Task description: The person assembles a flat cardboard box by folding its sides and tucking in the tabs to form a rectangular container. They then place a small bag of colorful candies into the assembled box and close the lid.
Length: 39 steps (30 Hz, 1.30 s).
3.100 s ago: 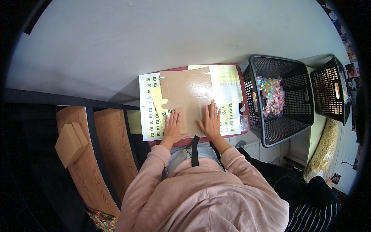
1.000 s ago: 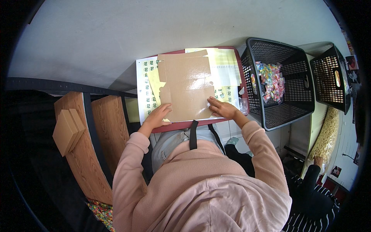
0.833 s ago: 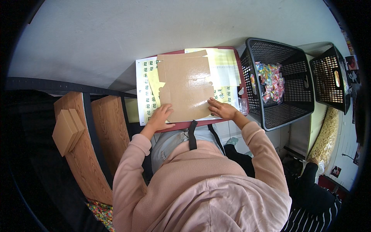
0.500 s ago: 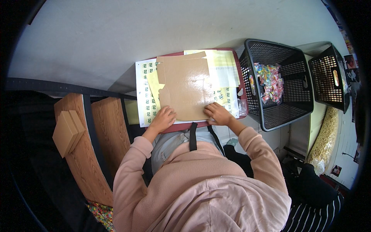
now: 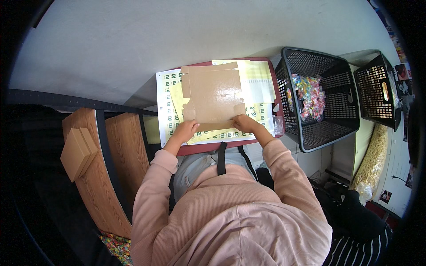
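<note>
A flat brown cardboard box blank (image 5: 213, 91) with creases and cut flaps lies before me on printed white and yellow sheets (image 5: 166, 106). These cover a dark red table (image 5: 277, 84). At the blank's near left corner my left hand (image 5: 186, 131) pinches the near flap, fingers closed on its edge. My right hand (image 5: 244, 124) grips the same flap toward its right end. Between the hands the flap is bent up along its crease. The fingertips under the cardboard are hidden.
Right of the table stands a black plastic basket (image 5: 319, 133) holding wrapped candies (image 5: 308, 95); a smaller black basket (image 5: 377, 93) is beyond it. A long bag of yellowish snacks (image 5: 377, 159) lies farther right. Folded brown boxes (image 5: 80, 153) rest on a wooden shelf (image 5: 100, 186) at left.
Both hands have closed on the near flap, and it has been bent up along its crease. My right hand has moved slightly left; more of the yellow sheet shows below the blank.
</note>
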{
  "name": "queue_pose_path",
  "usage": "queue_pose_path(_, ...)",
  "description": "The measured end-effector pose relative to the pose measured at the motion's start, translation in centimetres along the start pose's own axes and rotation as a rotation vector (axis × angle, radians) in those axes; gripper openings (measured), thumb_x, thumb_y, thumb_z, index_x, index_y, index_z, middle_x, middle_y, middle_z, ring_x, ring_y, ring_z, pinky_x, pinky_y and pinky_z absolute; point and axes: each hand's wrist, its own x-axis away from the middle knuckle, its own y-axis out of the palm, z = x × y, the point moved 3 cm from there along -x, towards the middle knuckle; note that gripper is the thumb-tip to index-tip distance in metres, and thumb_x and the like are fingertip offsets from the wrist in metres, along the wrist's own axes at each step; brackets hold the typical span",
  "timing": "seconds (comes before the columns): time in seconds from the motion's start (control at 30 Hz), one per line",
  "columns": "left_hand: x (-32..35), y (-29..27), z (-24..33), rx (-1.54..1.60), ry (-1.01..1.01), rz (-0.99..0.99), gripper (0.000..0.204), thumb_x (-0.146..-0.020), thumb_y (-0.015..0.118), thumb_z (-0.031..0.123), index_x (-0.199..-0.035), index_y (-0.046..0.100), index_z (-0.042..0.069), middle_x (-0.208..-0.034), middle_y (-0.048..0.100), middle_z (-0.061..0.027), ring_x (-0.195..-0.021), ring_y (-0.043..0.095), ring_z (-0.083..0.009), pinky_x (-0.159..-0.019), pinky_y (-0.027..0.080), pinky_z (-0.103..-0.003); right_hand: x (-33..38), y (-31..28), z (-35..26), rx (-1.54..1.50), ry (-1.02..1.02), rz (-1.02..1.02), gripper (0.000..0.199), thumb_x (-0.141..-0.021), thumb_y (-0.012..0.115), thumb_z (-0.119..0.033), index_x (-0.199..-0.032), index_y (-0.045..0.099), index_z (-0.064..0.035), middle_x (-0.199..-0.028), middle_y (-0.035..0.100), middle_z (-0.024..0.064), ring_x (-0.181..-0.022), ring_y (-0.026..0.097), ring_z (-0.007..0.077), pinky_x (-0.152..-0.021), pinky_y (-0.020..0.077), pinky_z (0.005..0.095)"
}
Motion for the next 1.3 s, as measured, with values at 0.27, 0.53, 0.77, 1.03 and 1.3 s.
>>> queue_pose_path(0.27,-0.3,2.0,5.0,-0.323,0.341,0.302,0.016,-0.08,0.051,0.019,-0.09,0.052,0.007,-0.092,0.055,-0.0094,-0.089,0.052,-0.0245,-0.079,0.034,-0.038,-2.3,0.1,1.0,0.019,0.038,-0.194,0.033,-0.077,0.051,-0.019,-0.102,0.056,0.0019,-0.091,0.059,0.0234,-0.088,0.056,0.0373,-0.08,0.044,0.0396)
queue_pose_path(0.53,-2.9,4.0,3.8,-0.335,0.179,0.262,0.015,-0.081,0.049,0.017,-0.091,0.051,0.006,-0.092,0.055,-0.011,-0.09,0.05,-0.0258,-0.075,0.036,-0.038,-0.4,-0.7,-5.6,0.239,0.03,0.288,0.048,-0.082,0.048,-0.033,-0.12,0.041,-0.0051,-0.129,0.036,0.013,-0.12,0.033,0.0275,-0.098,0.0259,0.0436)
queue_pose_path(0.77,-2.9,4.8,3.6,-0.337,0.124,0.271,0.046,-0.081,0.05,0.023,-0.121,0.038,0.003,-0.123,0.041,-0.0111,-0.116,0.036,-0.0249,-0.094,0.027,-0.039,-3.1,1.6,-5.2,0.353,0.046,0.478,0.056,-0.086,0.038,-0.035,-0.133,0.026,-0.0062,-0.142,0.016,0.0124,-0.132,0.013,0.0253,-0.104,0.0071,0.0493)
queue_pose_path(1.03,-3.3,4.5,3.6,-0.373,0.074,0.274,0.066,-0.084,0.043,0.036,-0.133,0.02,-0.002,-0.141,0.013,-0.016,-0.132,0.009,-0.0286,-0.105,0.007,-0.048,-3.6,1.9,-4.6,0.327,0.051,0.426,0.058,-0.086,0.035,-0.039,-0.135,0.023,-0.0099,-0.142,0.015,0.0116,-0.132,0.011,0.0253,-0.104,0.0056,0.0503)
queue_pose_path(1.3,-3.5,4.7,3.6,-0.422,0.087,0.27,0.068,-0.083,0.044,0.041,-0.133,0.023,0.0,-0.141,0.013,-0.0172,-0.132,0.007,-0.0297,-0.104,0.006,-0.052,-3.6,1.9,-4.6,0.334,0.064,0.414,0.057,-0.086,0.035,-0.038,-0.135,0.024,-0.0097,-0.143,0.014,0.0115,-0.132,0.01,0.0255,-0.104,0.0032,0.049)
